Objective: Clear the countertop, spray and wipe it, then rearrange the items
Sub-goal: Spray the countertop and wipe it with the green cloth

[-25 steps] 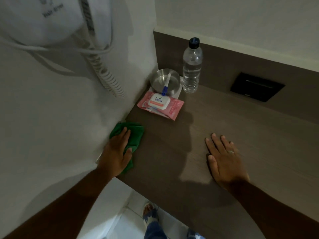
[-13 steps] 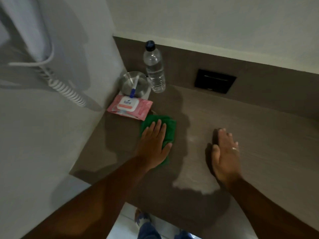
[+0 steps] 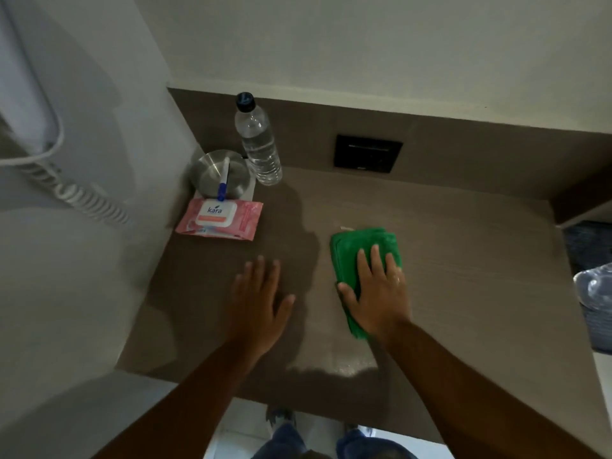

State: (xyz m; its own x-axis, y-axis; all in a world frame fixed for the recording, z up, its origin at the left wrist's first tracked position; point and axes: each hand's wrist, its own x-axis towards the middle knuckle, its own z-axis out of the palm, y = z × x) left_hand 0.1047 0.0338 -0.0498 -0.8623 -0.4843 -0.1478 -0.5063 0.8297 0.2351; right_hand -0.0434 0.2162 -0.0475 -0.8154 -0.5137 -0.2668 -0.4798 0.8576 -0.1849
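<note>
A folded green cloth [image 3: 357,241] lies on the brown countertop [image 3: 470,260], right of centre. My right hand [image 3: 377,293], with a ring on one finger, presses flat on the cloth, the thumb hooked over its left edge. My left hand [image 3: 258,303] rests flat on the bare countertop to the left, fingers spread, holding nothing. In the back left corner stand a clear water bottle [image 3: 258,144], a steel bowl [image 3: 212,170] with a blue-and-white pen [image 3: 223,180] across it, and a pink wet-wipes pack [image 3: 220,218].
A black wall panel [image 3: 367,154] sits in the backsplash behind the cloth. A white coiled cord [image 3: 89,200] hangs on the left wall. Some clear plastic [image 3: 596,293] shows past the countertop's right edge. My feet are visible below the front edge.
The green cloth has gone from under my left hand at the left edge to under my right hand, right of centre. My left hand now lies bare on the counter.
</note>
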